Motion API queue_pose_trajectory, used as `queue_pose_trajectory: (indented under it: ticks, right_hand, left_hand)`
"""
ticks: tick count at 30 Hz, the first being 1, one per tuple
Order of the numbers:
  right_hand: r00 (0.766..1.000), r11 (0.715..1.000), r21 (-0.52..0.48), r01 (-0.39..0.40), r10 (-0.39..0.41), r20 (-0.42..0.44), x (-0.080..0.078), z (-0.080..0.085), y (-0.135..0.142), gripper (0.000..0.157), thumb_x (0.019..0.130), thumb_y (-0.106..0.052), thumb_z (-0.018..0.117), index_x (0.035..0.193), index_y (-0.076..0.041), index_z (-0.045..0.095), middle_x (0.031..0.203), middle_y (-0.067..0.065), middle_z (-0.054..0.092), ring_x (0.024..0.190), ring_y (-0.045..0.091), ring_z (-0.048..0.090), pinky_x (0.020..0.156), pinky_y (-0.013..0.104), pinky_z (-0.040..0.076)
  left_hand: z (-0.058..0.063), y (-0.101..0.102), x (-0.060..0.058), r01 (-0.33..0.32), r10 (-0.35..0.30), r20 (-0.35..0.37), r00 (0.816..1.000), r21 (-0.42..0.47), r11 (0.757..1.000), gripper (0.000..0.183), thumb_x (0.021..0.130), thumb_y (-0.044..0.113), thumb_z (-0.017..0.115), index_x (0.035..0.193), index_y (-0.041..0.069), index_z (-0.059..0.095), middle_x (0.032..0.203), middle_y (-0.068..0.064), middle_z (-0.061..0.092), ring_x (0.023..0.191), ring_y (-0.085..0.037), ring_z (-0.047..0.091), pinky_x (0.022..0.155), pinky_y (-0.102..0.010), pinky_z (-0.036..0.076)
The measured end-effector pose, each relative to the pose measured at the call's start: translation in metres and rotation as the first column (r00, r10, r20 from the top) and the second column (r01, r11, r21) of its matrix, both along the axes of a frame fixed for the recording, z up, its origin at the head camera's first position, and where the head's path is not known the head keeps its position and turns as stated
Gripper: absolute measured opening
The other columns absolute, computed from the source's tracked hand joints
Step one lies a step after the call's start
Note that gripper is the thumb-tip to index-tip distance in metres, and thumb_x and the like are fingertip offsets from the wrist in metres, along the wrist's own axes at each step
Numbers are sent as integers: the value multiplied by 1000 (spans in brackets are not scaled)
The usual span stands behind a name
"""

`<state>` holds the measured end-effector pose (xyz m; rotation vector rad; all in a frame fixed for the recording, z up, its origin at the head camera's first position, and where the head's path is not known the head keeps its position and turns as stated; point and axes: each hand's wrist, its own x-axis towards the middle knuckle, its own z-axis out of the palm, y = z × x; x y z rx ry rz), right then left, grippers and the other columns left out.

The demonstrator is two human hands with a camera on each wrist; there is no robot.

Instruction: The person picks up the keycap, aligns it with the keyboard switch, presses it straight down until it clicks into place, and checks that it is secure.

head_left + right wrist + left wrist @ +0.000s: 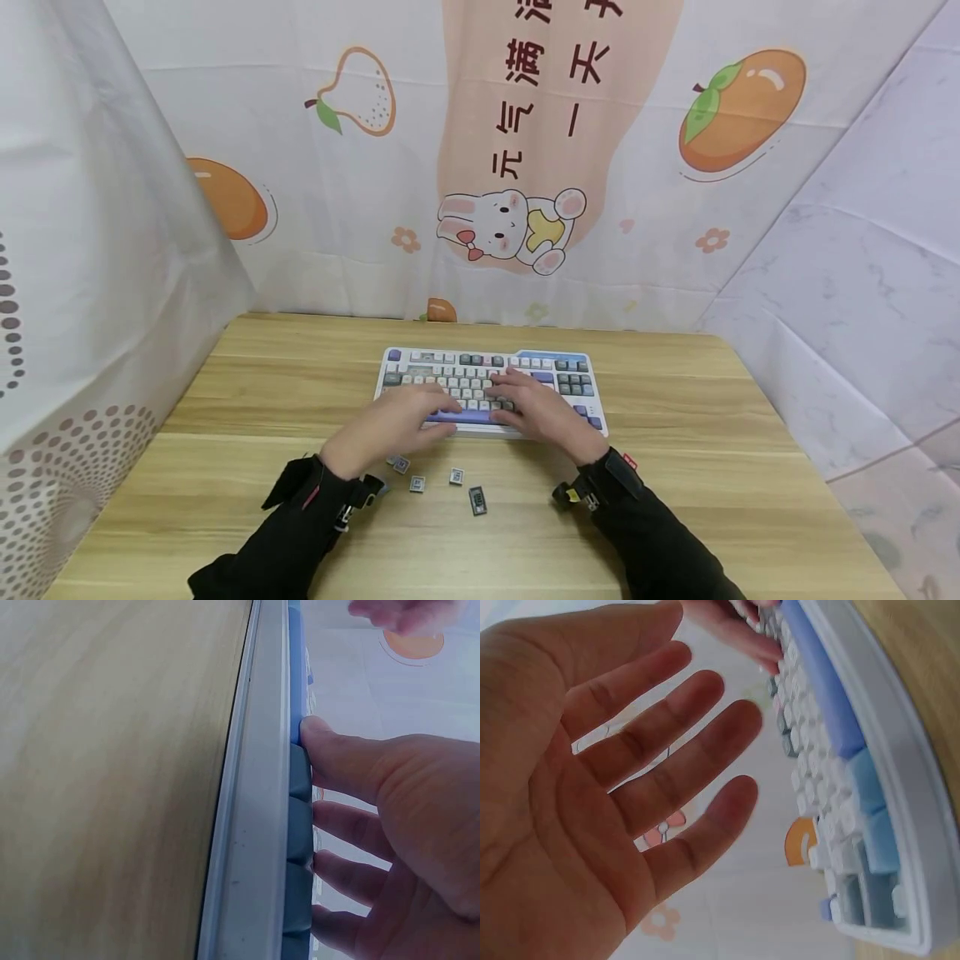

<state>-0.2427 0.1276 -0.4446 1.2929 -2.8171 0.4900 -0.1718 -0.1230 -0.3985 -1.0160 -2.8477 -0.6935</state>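
A white mechanical keyboard [465, 382] with white, grey and purple keycaps lies across the middle of the table. Above its left part is my left hand [397, 421], fingers spread and holding nothing; the left wrist view shows its palm [562, 817] beside the keys. My right hand [543, 408] rests over the right half with bent, spread fingers. In the right wrist view the right thumb [330, 750] touches the end of the blue-purple space bar [295, 675], and its other fingertips are right at the keys.
Small square pieces like loose keycaps [417, 483] lie on the wooden table [675, 517] before the keyboard, along with a longer dark one [477, 500]. A printed curtain [622, 275] hangs behind the table, and a white curtain [112, 250] stands at the left.
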Motion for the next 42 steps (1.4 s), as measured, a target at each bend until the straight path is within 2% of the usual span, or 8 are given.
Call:
queue_pose_trajectory:
  ticks: [6, 10, 12, 18, 32, 42]
  right_hand:
    - [1000, 1000, -3, 3, -3, -5, 0, 0, 0, 40, 90, -34, 62, 122, -10, 64, 136, 15, 53, 130, 36, 39, 103, 47, 33]
    - [1000, 1000, -15, 0, 0, -5, 1, 1, 0, 39, 90, -33, 63, 121, -9, 64, 135, 15, 53, 129, 37, 39, 102, 48, 33]
    - [1000, 1000, -19, -2, 2, -4, 1, 1, 0, 39, 90, -33, 62, 121, -9, 64, 135, 15, 53, 130, 37, 39, 103, 48, 33]
    - [1000, 1000, -17, -3, 3, 6, 0, 1, 0, 40, 91, -34, 61, 122, -9, 63, 136, 15, 52, 131, 35, 38, 104, 45, 31]
    - [999, 1000, 2, 17, -17, 28, 0, 0, 1, 40, 91, -34, 61, 124, -10, 63, 138, 13, 50, 132, 34, 36, 105, 45, 29]
    - [1000, 1000, -23, -6, 7, 17, 0, 0, 1, 40, 91, -33, 61, 123, -9, 63, 137, 15, 51, 131, 35, 38, 105, 45, 30]
  left_hand:
    - [-12, 12, 3, 121, -117, 107, 987, -29, 992, 22, 80, 31, 73, 92, 13, 73, 90, 6, 66, 82, -9, 61, 73, -26, 49]
    - [-21, 20, 5, 157, -143, 178, 974, -71, 985, 21, 73, 32, 78, 85, 17, 72, 82, 9, 64, 74, -5, 55, 66, -23, 46]
    - [-24, 23, 5, 159, -138, 201, 970, -93, 983, 20, 70, 32, 80, 81, 19, 70, 77, 11, 62, 69, -3, 52, 62, -22, 44]
    - [-29, 26, 8, 154, -122, 210, 970, -143, 978, 22, 66, 29, 83, 73, 21, 64, 67, 11, 55, 61, -4, 45, 56, -23, 38]
    - [-30, 27, 9, 163, -130, 207, 970, -151, 975, 21, 66, 22, 82, 73, 21, 62, 65, 10, 54, 60, -3, 44, 56, -23, 38]
    - [-29, 27, 9, 154, -116, 232, 966, -154, 976, 21, 67, 22, 82, 75, 21, 63, 67, 10, 56, 61, -3, 45, 57, -23, 39]
